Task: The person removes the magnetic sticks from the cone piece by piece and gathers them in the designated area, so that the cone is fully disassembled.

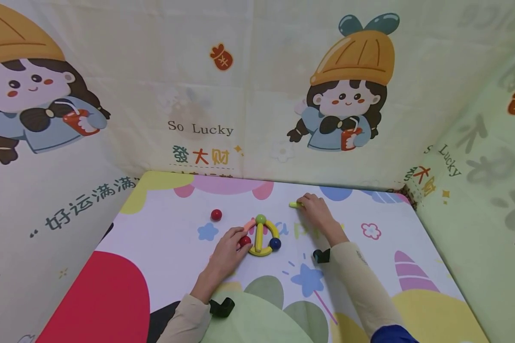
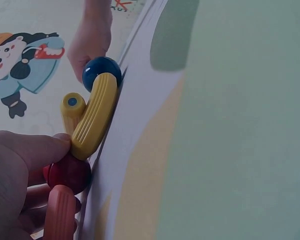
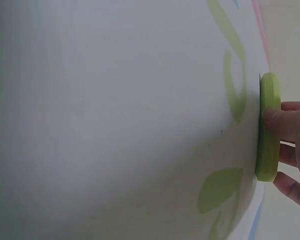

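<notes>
My left hand (image 1: 227,250) grips a red ball (image 2: 70,175) where a pink curved rod (image 2: 60,212) and a yellow curved rod (image 2: 96,117) meet. These belong to a ring of curved rods, with a green ball (image 1: 261,219) at its top and a dark blue ball (image 1: 275,244) at its right. A straight yellow rod (image 1: 259,237) runs down from the green ball inside the ring, its free end showing a small blue disc. Farther back on the right, my right hand (image 1: 316,212) pinches a yellow-green rod (image 3: 270,127) between thumb and fingers, close over the tabletop.
A loose red ball (image 1: 216,215) lies left of the ring on the printed tabletop (image 1: 167,228). Cartoon-printed cloth (image 1: 266,95) hangs behind the table and along both sides. Black wrist cameras stick out at the left sleeve (image 1: 189,319) and the right sleeve (image 1: 360,286).
</notes>
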Demonstrator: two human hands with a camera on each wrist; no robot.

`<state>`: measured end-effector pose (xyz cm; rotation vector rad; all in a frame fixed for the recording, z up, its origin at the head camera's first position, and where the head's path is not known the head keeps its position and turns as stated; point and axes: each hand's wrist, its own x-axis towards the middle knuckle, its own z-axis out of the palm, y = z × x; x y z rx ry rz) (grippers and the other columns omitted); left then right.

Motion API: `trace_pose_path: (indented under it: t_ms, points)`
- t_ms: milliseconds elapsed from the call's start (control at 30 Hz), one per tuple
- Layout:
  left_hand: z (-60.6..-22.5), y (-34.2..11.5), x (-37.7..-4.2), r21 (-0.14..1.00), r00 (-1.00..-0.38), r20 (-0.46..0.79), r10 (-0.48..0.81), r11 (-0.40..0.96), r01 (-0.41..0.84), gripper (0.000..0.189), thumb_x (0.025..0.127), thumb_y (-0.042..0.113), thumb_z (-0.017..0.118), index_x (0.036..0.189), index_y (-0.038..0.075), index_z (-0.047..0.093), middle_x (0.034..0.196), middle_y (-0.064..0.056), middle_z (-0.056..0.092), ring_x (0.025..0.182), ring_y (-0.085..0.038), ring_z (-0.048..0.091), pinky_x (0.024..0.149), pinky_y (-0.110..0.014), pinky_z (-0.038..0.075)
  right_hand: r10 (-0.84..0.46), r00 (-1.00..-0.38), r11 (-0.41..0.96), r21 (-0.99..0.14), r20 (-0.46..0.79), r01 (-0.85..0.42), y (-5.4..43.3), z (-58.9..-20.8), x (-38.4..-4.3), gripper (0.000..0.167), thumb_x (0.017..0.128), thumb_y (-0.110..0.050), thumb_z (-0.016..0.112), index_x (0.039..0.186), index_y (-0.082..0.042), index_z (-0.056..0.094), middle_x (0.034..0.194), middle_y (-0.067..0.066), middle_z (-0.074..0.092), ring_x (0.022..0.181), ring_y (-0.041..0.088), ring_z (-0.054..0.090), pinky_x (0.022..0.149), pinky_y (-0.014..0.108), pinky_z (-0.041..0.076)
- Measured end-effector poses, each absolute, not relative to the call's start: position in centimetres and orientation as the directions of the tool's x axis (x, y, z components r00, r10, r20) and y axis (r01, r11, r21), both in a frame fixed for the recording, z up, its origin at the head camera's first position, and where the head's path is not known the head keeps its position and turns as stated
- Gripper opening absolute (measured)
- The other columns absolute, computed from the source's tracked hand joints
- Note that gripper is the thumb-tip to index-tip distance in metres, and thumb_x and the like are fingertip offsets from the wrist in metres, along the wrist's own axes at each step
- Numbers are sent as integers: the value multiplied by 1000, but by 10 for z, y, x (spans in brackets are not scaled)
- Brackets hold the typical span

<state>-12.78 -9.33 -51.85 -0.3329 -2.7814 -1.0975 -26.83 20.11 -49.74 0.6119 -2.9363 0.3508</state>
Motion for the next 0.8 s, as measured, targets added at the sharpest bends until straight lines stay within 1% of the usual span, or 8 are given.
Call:
trace_pose_path:
  t_ms: [133,267,367,533,667,800]
  points:
    - [-519,-93,-128,658,-966,207,154,709,254,47,91,26,74,132,4,64,136,-11,59,124,-28,59,105,-42,50,-373,-916,897,-194,151,-397,203,-497,-275,23,96,-9,64,117,-4,70,114,13,67,109,35,61,91,53,49]
    - [-519,-94,-128,658,-966,206,154,709,253,47,91,26,74,132,4,64,136,-11,59,124,-28,59,105,-42,51,-375,-916,901,-175,142,-396,204,-495,-283,23,96,-8,64,117,-4,70,115,13,68,109,34,62,88,51,50]
    - [-517,-94,-128,661,-967,202,153,707,250,47,91,25,74,132,3,64,137,-12,59,124,-29,59,104,-42,51,-375,-916,904,-163,145,-396,203,-494,-289,21,96,-7,64,116,-5,70,115,13,67,109,35,62,88,53,51]
    - [-515,-95,-129,663,-967,199,155,705,250,47,91,25,74,132,3,64,137,-12,59,125,-29,58,104,-43,52,-362,-921,908,-166,148,-384,201,-498,-300,22,95,-5,63,116,-5,70,117,14,67,114,36,61,92,56,50]
    - [-516,-94,-129,667,-967,201,158,701,253,47,92,25,73,132,3,64,137,-12,59,125,-30,58,104,-43,52,-346,-928,913,-176,141,-367,201,-500,-305,23,96,-5,62,118,-5,70,120,15,67,116,36,60,96,56,49]
    - [-518,-94,-129,666,-967,203,153,702,251,47,91,25,74,132,3,64,137,-11,59,124,-29,59,103,-43,52,-342,-929,917,-167,139,-363,199,-499,-307,24,96,-5,62,118,-5,70,120,15,67,114,36,61,96,54,49]
